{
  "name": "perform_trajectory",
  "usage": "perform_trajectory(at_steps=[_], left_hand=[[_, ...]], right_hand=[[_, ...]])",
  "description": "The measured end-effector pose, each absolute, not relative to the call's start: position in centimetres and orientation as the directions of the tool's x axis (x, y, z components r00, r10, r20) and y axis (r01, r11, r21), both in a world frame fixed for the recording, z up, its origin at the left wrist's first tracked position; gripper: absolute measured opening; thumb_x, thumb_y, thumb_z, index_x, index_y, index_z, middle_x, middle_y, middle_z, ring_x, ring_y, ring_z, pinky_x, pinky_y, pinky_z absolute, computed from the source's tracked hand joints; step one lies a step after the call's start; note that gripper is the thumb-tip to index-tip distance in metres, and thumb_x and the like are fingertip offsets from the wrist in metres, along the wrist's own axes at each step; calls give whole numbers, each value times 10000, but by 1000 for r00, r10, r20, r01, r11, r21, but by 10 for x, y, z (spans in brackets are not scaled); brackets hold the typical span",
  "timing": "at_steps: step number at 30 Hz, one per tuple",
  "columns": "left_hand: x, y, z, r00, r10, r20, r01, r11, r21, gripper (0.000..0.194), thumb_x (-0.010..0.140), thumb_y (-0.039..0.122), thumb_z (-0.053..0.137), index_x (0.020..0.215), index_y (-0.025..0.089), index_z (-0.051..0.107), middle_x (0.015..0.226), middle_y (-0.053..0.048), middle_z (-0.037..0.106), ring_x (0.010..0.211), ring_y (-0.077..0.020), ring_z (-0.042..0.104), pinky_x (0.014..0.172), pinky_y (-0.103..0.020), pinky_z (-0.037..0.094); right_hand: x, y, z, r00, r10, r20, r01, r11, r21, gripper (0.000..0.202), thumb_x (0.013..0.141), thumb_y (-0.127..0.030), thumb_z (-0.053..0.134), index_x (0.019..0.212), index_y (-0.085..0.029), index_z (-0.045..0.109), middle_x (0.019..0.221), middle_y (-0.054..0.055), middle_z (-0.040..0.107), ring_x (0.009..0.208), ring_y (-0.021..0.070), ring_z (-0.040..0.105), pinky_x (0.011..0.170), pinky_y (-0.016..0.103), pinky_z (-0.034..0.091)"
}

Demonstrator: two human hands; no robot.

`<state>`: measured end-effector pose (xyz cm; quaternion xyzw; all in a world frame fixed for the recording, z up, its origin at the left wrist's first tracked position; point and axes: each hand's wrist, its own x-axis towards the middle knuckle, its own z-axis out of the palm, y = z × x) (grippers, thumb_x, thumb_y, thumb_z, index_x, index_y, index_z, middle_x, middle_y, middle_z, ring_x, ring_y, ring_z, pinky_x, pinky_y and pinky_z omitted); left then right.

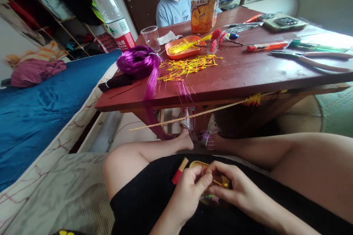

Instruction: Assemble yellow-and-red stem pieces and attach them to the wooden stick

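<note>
Over my lap, my left hand (190, 189) and my right hand (237, 183) meet, thumbs and fingertips pinched together. A thin yellow stem (218, 182) with a yellow and red tip runs out from the pinch, under the arch of my right fingers. Its other end is hidden by my fingertips. Just behind my hands shows the rim of a yellow tray (199, 163), mostly covered by them. Beside my left hand lies a small red and tan cylinder (179, 171) on the black cloth (149, 194) over my lap.
On the red table (234, 73) lie purple thread (138, 60), yellow red-tipped stems (193, 65), an orange dish (182, 54), pliers (309, 58) and a red cutter (266, 46). Bottles (205, 11) stand behind. A thin stick (190, 117) crosses below the table edge. A person (172, 9) sits opposite.
</note>
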<state>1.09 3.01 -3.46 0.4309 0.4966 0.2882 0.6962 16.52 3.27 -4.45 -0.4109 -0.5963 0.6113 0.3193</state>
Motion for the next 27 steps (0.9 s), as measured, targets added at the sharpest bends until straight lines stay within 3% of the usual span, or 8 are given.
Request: perform_trajectory(at_steps=[1,3,5,7,12,20,24,27], left_hand=[[9,30,-37,316,835,-451,18,470,882,334,732,457,595,630,158,487,555,48,425,508,-77,327,500,-210,243],[4,30,-41,260,834,-486,10,501,865,370,705,482,610,597,164,455,515,57,408,485,-70,291,482,-208,210],[-1,29,-44,215,819,-532,-11,547,837,399,679,512,618,587,169,436,492,64,397,462,-63,262,466,-209,176],[-4,26,-45,173,811,-559,-37,572,819,413,651,526,633,587,169,436,485,66,397,452,-59,260,462,-209,163],[-7,21,-43,126,823,-554,-65,564,823,401,643,507,651,587,160,459,485,57,414,461,-62,289,464,-208,172],[-8,20,-39,96,824,-558,-121,566,815,382,625,478,671,589,163,458,484,55,427,460,-62,309,464,-200,176],[-9,19,-36,87,824,-559,-127,566,815,363,633,459,666,594,163,461,493,54,426,465,-63,310,464,-202,175],[-9,18,-35,98,830,-548,-129,557,820,355,643,457,659,604,164,461,497,54,424,468,-63,303,464,-206,174]], right_hand=[[167,34,-48,-479,866,-141,97,-107,-990,189,765,-217,584,926,-181,491,806,7,590,700,140,572,585,214,453],[168,33,-62,-498,848,-182,293,-33,-956,248,797,-189,522,1036,-171,458,869,32,608,737,146,591,606,223,472],[164,28,-79,-509,821,-258,623,145,-769,163,814,-117,438,934,-160,541,799,36,632,708,148,596,621,235,473],[157,20,-97,-528,795,-298,731,248,-636,153,730,-69,505,801,-153,611,831,67,654,791,203,598,712,303,469],[140,0,-119,-522,793,-314,810,346,-473,304,710,-102,539,999,-90,635,1017,189,625,982,347,532,856,506,379],[148,3,-119,-518,810,-274,833,405,-376,398,607,-98,574,998,-147,629,1042,119,623,912,280,558,800,376,435],[149,16,-121,-488,846,-214,848,402,-344,336,649,1,485,913,-151,628,922,78,642,807,203,581,670,272,430],[152,22,-120,-493,860,-128,841,433,-325,239,735,-17,483,860,-173,613,874,54,626,785,193,558,664,281,398]])
